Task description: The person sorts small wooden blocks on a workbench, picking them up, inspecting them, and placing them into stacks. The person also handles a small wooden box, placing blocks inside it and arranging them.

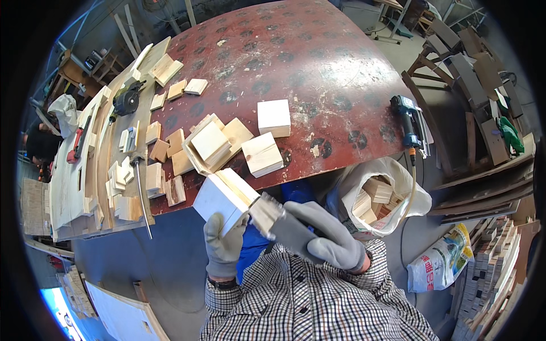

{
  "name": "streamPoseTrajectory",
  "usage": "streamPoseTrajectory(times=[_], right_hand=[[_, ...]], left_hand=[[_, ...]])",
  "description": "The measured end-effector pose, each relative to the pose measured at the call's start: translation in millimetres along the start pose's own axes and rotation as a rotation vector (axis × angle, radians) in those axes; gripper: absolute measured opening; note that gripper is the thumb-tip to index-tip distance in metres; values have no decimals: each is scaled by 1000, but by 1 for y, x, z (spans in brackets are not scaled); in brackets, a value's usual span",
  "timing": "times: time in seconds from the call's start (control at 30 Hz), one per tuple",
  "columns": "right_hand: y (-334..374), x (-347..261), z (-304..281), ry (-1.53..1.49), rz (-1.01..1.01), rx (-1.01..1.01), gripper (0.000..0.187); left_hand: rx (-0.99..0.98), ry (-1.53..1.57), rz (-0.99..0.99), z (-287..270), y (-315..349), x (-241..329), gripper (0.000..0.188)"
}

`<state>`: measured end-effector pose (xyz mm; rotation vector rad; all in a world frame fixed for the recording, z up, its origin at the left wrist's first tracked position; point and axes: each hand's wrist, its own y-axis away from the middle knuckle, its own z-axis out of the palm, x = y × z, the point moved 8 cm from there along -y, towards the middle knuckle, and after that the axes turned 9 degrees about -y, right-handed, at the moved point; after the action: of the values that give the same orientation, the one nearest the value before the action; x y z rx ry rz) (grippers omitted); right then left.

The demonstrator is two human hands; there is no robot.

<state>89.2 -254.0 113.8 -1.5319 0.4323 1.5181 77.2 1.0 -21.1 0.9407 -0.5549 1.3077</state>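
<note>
Both gloved hands grip: left hand (223, 245) the pale wooden box (223, 197), right hand (321, 236) a small block (266, 213).

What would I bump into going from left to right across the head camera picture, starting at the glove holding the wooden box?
Left hand in a grey glove under the wooden box → right hand on a small wood piece → white sack of wood blocks → nail gun → printed bag on the floor.
</note>
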Motion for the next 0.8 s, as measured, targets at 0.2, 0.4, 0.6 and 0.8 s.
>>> streamPoseTrajectory(times=[0.2, 0.4, 0.6, 0.8], right_hand=[[34, -4, -64, 17, 168, 491, 67], [72, 11, -101, 682, -101, 664, 50], [69, 60, -104, -381, 361, 818, 50], [55, 87, -143, 617, 469, 780, 70]], left_hand=[[154, -488, 211, 53, 19, 42, 82], [225, -1427, 846, 91, 39, 74, 95], [277, -1485, 844, 87, 43, 73, 95], [267, -1360, 713, 67, 45, 64, 92]])
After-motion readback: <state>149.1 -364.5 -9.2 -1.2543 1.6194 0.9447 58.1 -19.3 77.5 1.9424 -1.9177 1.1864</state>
